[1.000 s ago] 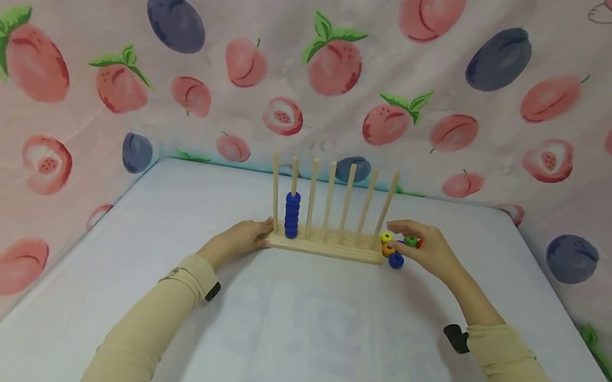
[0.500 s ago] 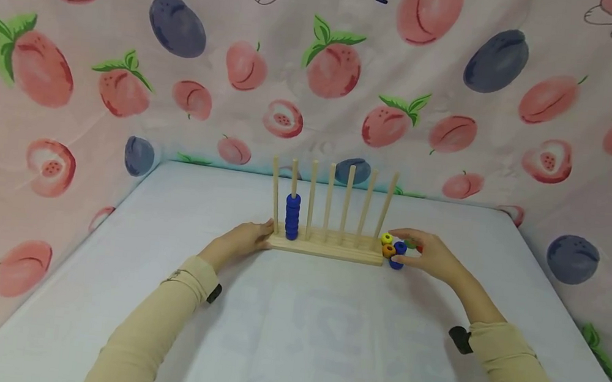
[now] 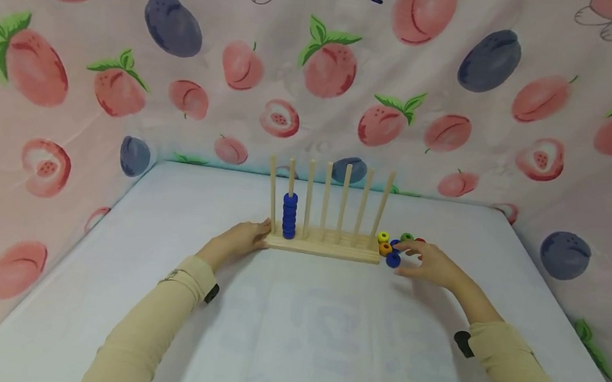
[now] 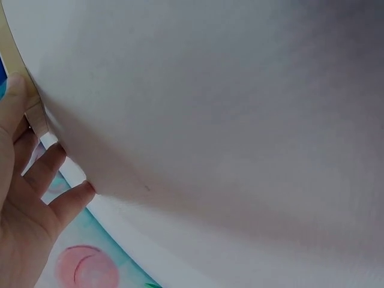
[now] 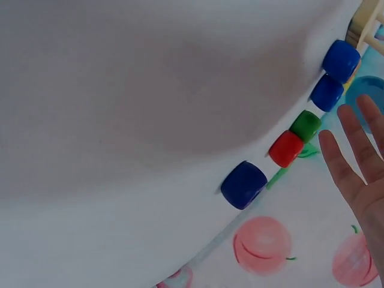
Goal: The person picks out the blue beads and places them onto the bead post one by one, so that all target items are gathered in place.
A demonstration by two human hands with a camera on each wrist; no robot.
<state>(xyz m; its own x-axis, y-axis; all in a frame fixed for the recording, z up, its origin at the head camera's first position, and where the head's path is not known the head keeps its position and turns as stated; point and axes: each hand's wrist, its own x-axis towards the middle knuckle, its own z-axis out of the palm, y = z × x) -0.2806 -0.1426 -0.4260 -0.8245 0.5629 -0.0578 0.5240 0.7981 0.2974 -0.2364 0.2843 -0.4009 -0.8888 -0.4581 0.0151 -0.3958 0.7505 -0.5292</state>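
My left hand [image 3: 240, 238] grips the left end of a wooden peg rack [image 3: 322, 251], its thumb on the front edge in the left wrist view. A stack of blue beads [image 3: 289, 216] sits on the rack's second peg from the left. Just past the right end, my right hand [image 3: 431, 266] hovers with thumb and fingers apart around a loose blue bead [image 3: 393, 260], holding nothing. Beside that bead lie another blue bead [image 3: 395, 244], an orange bead [image 3: 385, 249], a yellow bead [image 3: 383, 237], a green bead [image 3: 406, 237] and a red bead [image 5: 286, 149].
A separate dark blue bead [image 5: 243, 185] lies beyond the red one in the right wrist view; the hand hides it in the head view. The white tabletop [image 3: 292, 337] ends at a fruit-print cloth backdrop [image 3: 312, 124].
My right hand has drawn back toward me and slightly right, uncovering the green and red beads. The left hand keeps its grip on the rack. The head view has shifted a little.
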